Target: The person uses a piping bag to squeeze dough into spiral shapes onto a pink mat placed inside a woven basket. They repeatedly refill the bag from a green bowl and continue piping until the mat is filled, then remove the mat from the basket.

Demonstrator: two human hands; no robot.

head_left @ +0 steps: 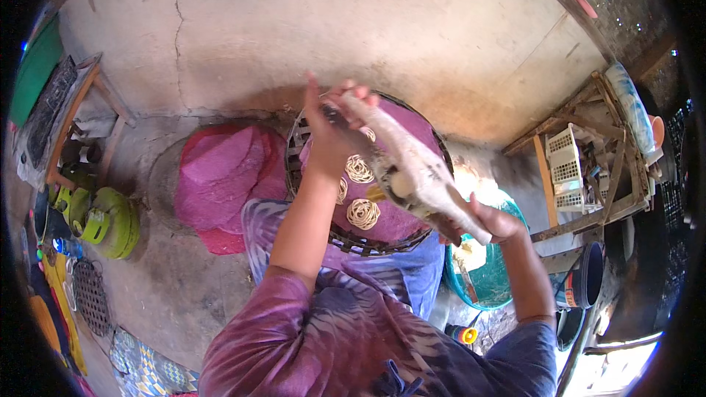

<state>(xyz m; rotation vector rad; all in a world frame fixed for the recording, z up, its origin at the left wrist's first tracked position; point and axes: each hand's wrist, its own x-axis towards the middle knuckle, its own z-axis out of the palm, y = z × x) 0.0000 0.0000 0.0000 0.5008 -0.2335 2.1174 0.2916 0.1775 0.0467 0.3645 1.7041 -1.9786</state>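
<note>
A long, pale wooden tool (415, 151), two-barred, scuffed and blurred, slants above a round basket (449, 165), a cream rounded lump showing between its bars. The left hand (323, 119) has its fingers curled around the upper end; the right hand (498, 222) has its fingers clamped on the lower. The tool partly hides the basket, where pale coiled strands (359, 169) lie on purple sheeting (412, 117). Beside it, a teal tub (507, 279) holds pale, crumbly material (469, 256).

The coils (363, 214) are cream, sheet (418, 130) purple, blurred tool (409, 148) perhaps whitish.
</note>
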